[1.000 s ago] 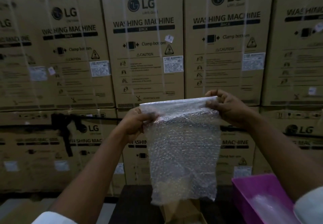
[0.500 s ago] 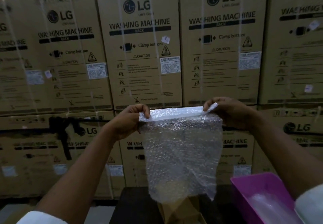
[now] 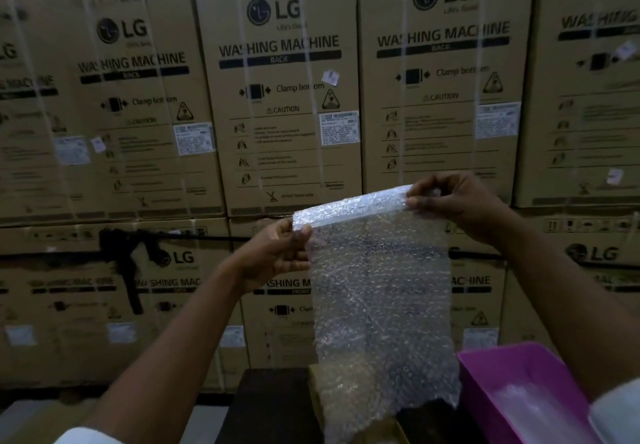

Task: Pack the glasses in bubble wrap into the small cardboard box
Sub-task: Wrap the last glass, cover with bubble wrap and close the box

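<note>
Bubble wrap (image 3: 377, 291) hangs long-axis vertical, top corners pinched by left hand (image 3: 277, 256) and right hand (image 3: 453, 204), lower edge just above small cardboard box (image 3: 349, 405); glasses not visible.

clear bubble wrap sheet (image 3: 381, 305) held up in the air, hanging vertically, top edge folded or rolled over into a narrow band that tilts up to the right. left top corner pinched at the lower end, right top corner at the higher end. bottom edge ragged, hanging loose over a small brown cardboard box (image 3: 349, 405) on the near dark surface; box mostly hidden behind the wrap. no glasses visible.
</note>
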A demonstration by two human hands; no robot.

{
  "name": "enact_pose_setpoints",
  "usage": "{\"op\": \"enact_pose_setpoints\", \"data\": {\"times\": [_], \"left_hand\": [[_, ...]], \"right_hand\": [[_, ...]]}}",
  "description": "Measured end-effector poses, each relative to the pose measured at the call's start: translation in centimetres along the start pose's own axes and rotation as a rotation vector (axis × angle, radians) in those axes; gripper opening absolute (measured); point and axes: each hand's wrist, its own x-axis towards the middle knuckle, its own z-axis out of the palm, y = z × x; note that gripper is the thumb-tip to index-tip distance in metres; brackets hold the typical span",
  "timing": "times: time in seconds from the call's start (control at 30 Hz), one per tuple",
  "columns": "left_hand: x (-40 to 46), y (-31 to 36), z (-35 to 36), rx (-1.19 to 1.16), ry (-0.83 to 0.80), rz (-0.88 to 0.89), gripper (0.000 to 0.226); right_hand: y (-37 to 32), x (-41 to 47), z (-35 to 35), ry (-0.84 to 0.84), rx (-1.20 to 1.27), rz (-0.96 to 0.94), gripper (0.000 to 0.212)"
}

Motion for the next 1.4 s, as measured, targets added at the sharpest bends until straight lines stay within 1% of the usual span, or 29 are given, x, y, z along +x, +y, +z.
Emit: {"op": "enact_pose_setpoints", "data": {"times": [0.1,0.2,0.37,0.43,0.53,0.57,0.63,0.67,0.73,0.8,0.83,0.9,0.97,1.03,1.1,1.13,1.17,1.23,1.27,1.3,1.33,1.4], "left_hand": [[0.2,-0.7,0.9,0.026,0.049,0.017,0.058],[0.4,-0.4,1.4,0.031,0.061,0.042,0.052],[0.7,0.3,2.2,0.007,0.115,0.116,0.03],[0.7,0.4,2.4,-0.037,0.118,0.124,0.024],[0.6,0.4,2.4,-0.038,0.11,0.14,0.026],[0.5,0.5,2.5,-0.032,0.11,0.146,0.026],[0.4,0.5,2.2,-0.03,0.101,0.162,0.026],[0.4,0.6,2.0,-0.03,0.095,0.169,0.026],[0.3,0.7,1.3,-0.02,0.101,0.181,0.026],[0.3,0.7,0.5,-0.001,0.108,0.211,0.016],[0.1,0.8,0.5,0.009,0.112,0.231,0.011],[-0.1,1.1,0.4,0.061,0.126,0.27,0.02],[-0.5,1.5,0.5,0.084,0.105,0.273,0.022],[-1.0,1.9,0.4,0.006,0.045,0.25,0.025],[-1.4,2.1,0.2,-0.132,-0.026,0.22,0.024],[-1.3,1.8,0.1,-0.194,-0.05,0.192,0.029],[-1.1,1.4,0.0,-0.221,-0.06,0.145,0.042],[-0.6,0.3,-0.1,-0.143,-0.058,-0.001,0.076],[-0.5,-0.3,0.1,-0.088,-0.068,-0.065,0.085],[-0.5,-0.8,0.5,-0.053,-0.069,-0.108,0.086],[-0.5,-1.1,0.9,-0.044,-0.049,-0.139,0.076],[-0.7,-1.3,1.7,-0.079,-0.003,-0.178,0.048]], "right_hand": [[0.0,0.0,0.0,-0.012,-0.039,-0.014,0.013],[-0.1,0.0,0.0,0.006,-0.049,-0.024,0.02],[-0.5,-0.6,0.2,0.072,-0.118,-0.066,0.055],[-0.4,-0.7,0.0,0.049,-0.001,-0.022,0.062],[0.5,-1.3,-0.1,-0.106,0.268,0.144,0.07],[0.8,-1.6,0.0,-0.152,0.297,0.191,0.069],[1.5,-2.2,0.4,-0.199,0.277,0.231,0.061],[1.8,-2.3,0.5,-0.2,0.251,0.231,0.054],[2.1,-2.3,0.5,-0.186,0.232,0.208,0.034],[2.1,-2.2,0.3,-0.163,0.224,0.187,0.021],[2.0,-2.1,0.0,-0.149,0.192,0.178,0.021],[1.7,-1.9,-0.4,-0.142,0.111,0.166,0.024],[1.3,-1.7,-0.9,-0.173,0.072,0.148,0.033],[0.7,-1.7,-1.3,-0.211,0.021,0.121,0.037],[0.0,-2.0,-1.4,-0.247,-0.059,0.082,0.03],[-0.3,-2.1,-1.3,-0.253,-0.102,0.062,0.026],[-0.5,-2.1,-1.2,-0.249,-0.137,0.044,0.025],[-0.9,-2.0,-1.2,-0.217,-0.172,0.001,0.025],[-0.9,-1.9,-1.1,-0.207,-0.19,-0.024,0.025],[-0.9,-1.8,-1.2,-0.208,-0.213,-0.042,0.025],[-1.0,-1.7,-1.2,-0.219,-0.232,-0.049,0.026],[-1.0,-1.6,-1.4,-0.246,-0.261,-0.043,0.028]]}}
